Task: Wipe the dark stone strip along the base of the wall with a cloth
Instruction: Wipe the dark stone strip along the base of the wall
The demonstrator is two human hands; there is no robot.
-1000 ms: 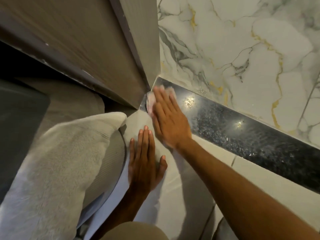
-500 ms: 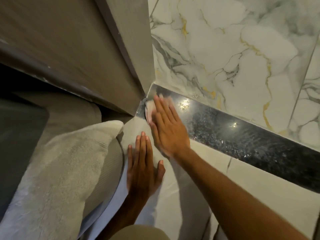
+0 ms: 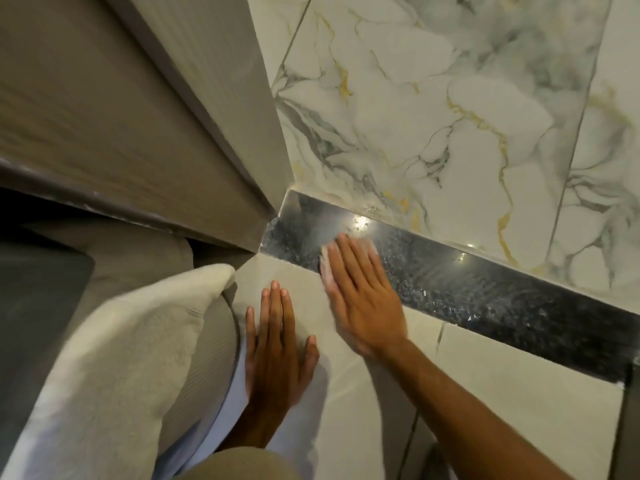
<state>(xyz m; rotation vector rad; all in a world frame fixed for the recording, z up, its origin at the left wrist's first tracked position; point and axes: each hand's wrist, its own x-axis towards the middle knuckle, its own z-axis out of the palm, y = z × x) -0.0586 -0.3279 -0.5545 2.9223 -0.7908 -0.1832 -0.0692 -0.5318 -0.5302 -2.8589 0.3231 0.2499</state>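
Note:
The dark speckled stone strip runs along the base of the marble wall, from the corner at centre down to the right edge. My right hand lies flat on the strip a little right of the corner, pressing a small pale cloth against it; only the cloth's edges show around my fingers. My left hand rests flat on the pale floor tile, fingers together, holding nothing.
A wooden door and frame meet the strip at the corner. A white towel lies at the lower left over a ribbed grey surface. The marble wall with gold veins rises above the strip. Pale floor tiles fill the lower right.
My right hand has slid with the cloth along the strip to the right, away from the corner. The left hand has stayed planted on the floor tile.

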